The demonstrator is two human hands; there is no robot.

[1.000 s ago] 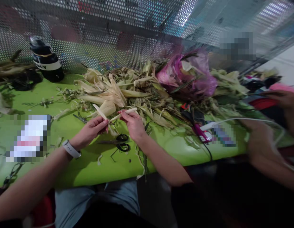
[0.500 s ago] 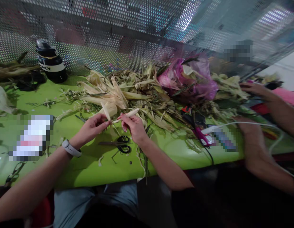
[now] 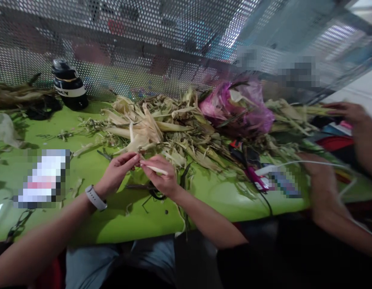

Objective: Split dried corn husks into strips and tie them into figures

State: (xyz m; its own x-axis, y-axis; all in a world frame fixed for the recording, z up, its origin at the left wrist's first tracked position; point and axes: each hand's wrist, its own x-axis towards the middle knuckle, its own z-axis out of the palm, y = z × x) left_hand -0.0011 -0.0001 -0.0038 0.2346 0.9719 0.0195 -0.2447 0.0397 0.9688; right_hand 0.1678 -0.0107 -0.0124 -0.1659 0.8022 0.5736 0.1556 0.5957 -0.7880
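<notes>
One head-worn camera, above the counter's (image 3: 114, 224) near edge.
It faces forward and down, close over the counter, taking in the wearer's jeans (image 3: 89, 263) on its near side and the perforated screen (image 3: 174, 28) behind it.

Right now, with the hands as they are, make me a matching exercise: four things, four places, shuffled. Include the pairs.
Things
1. pale strip
2. wristband
3. scissors
4. dark bottle

Places
A. standing in front of the perforated panel
B. lying on the green tabletop, partly hidden by a hand
C. held in the right hand
D. around the wrist of the left hand

Pairs: 1-C, 2-D, 3-B, 4-A
</notes>
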